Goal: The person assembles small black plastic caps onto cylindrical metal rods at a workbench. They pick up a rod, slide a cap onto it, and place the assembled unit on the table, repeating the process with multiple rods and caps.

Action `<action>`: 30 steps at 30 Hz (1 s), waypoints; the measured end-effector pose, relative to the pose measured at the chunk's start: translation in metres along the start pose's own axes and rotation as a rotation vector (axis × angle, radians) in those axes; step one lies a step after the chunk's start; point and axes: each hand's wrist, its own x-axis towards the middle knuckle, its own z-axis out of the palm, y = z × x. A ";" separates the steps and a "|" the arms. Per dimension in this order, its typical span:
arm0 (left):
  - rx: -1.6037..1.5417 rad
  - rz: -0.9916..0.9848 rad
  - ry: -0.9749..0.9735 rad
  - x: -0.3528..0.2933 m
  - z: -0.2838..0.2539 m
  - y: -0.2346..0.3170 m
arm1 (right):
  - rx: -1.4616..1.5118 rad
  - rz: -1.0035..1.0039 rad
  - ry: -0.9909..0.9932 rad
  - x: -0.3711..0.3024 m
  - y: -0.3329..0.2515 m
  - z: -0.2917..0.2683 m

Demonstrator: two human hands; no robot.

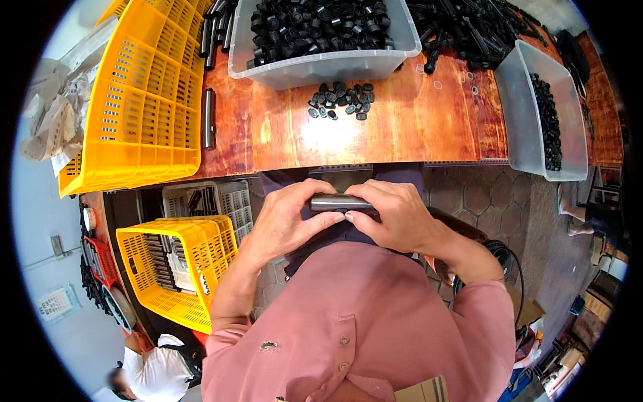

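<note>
A short dark grey tube [339, 204] is held level in front of my body, just off the near edge of the wooden table. My left hand [289, 213] is closed round its left end. At the other end my right hand [396, 216] grips it. Both thumbs press on its near side and almost meet at the middle. The tube's ends are hidden by my fingers. On the table beyond lies a loose pile of small black caps [341, 100]. A similar dark tube [209, 117] lies to their left.
A translucent bin [328, 69] full of black ring-like parts stands behind the caps. Another bin [529, 134] with small black parts is at the right. Black rods [469, 30] heap at the back. Yellow crates [144, 144] [221, 244] stand left, the lower one containing tubes. A person [161, 365] is lower left.
</note>
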 end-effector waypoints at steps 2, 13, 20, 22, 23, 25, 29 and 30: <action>0.102 0.035 -0.122 0.001 -0.006 0.005 | -0.036 -0.052 -0.019 -0.002 -0.001 -0.002; 0.274 0.042 -0.339 0.006 0.000 0.005 | -0.076 0.001 -0.079 -0.013 0.007 0.006; 0.236 -0.017 -0.248 -0.009 0.034 -0.025 | -0.116 0.066 -0.058 -0.024 0.026 0.034; 0.190 -0.035 -0.245 -0.020 0.051 -0.045 | -0.100 0.113 -0.140 -0.037 0.040 0.049; 0.148 -0.030 -0.245 -0.027 0.063 -0.057 | -0.092 0.138 -0.181 -0.044 0.046 0.058; 0.092 -0.127 -0.270 -0.041 0.085 -0.072 | -0.027 0.244 -0.268 -0.057 0.060 0.075; -0.115 -0.258 -0.367 -0.053 0.113 -0.110 | 0.034 0.397 -0.382 -0.068 0.083 0.098; -0.188 -0.286 -0.393 -0.054 0.114 -0.115 | 0.040 0.424 -0.405 -0.069 0.082 0.100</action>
